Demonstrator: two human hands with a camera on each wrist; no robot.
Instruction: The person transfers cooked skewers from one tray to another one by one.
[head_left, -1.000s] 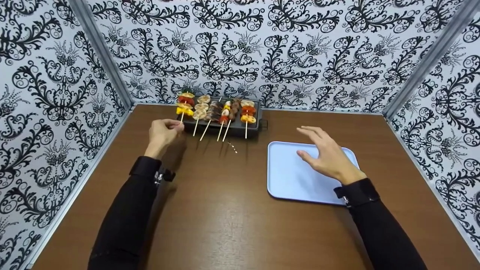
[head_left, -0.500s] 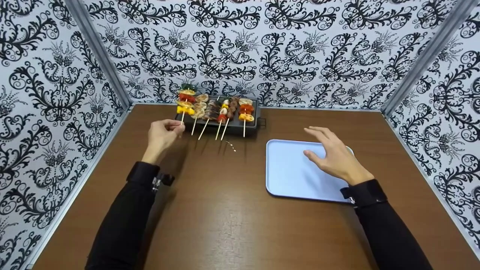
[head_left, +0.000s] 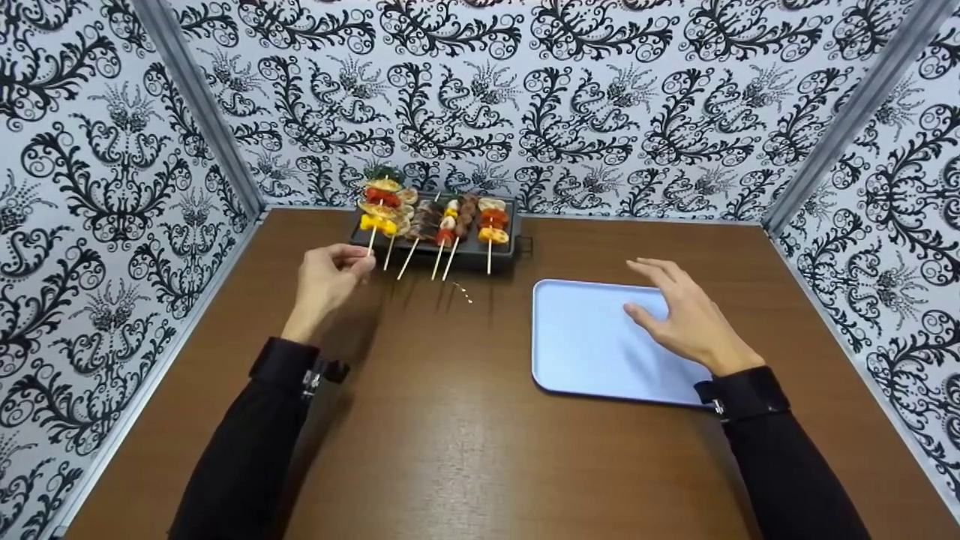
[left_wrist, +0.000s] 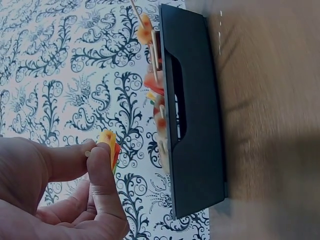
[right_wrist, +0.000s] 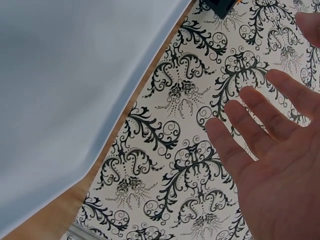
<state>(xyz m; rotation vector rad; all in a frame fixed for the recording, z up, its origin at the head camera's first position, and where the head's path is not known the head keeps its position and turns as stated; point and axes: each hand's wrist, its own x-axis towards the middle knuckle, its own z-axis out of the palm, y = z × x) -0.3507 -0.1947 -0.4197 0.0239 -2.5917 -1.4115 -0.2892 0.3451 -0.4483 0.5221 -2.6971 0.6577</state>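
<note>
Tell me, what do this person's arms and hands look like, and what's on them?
Both the left hand and the right hand are bare, without gloves. The left sleeve and right sleeve are long, plain and black. A wide black left wristband and right wristband each carry a small silvery fitting on the inner side.

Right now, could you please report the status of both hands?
Left hand pinches skewer above grill. Right hand empty, over tray. Other skewers close by.
</note>
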